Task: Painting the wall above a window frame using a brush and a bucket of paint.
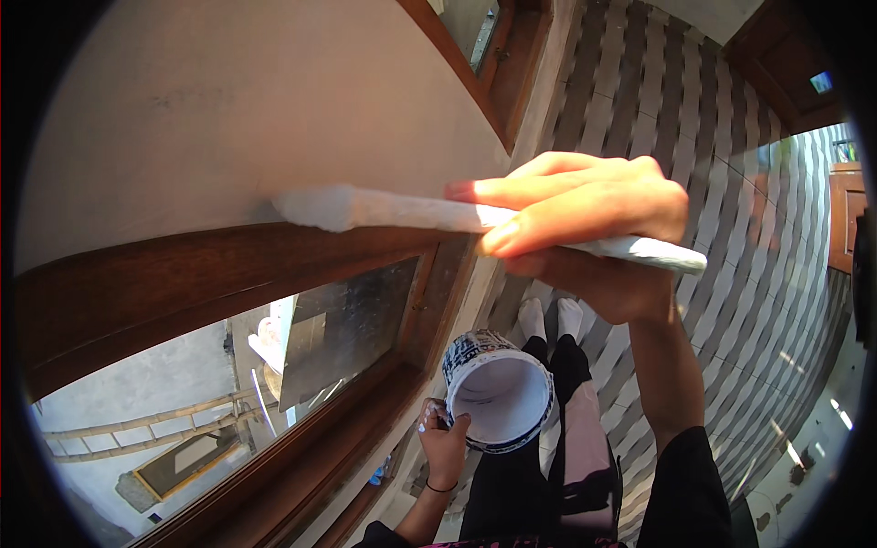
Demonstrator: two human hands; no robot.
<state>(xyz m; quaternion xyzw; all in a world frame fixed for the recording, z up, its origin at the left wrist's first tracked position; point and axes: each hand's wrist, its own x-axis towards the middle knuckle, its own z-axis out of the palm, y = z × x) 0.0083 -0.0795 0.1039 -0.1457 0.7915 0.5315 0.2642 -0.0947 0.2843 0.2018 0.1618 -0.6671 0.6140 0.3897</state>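
My right hand [585, 210] is raised and grips a white-coated paintbrush [438, 215] by its handle. The brush's bristle end presses on the pale wall [228, 100] just above the dark wooden window frame [183, 274]. My left hand [443, 443] is held low near my waist and grips a round paint bucket [501, 391] by its rim. The bucket is white inside with a dark patterned outside, and its open mouth tilts toward me.
The window glass [301, 356] reflects a wall and a ladder. Below me lie a striped tiled floor [731, 274], my dark trousers and white socks [548, 320]. A second wooden frame [493, 55] sits higher up, and brown wooden furniture [845, 219] stands at the right.
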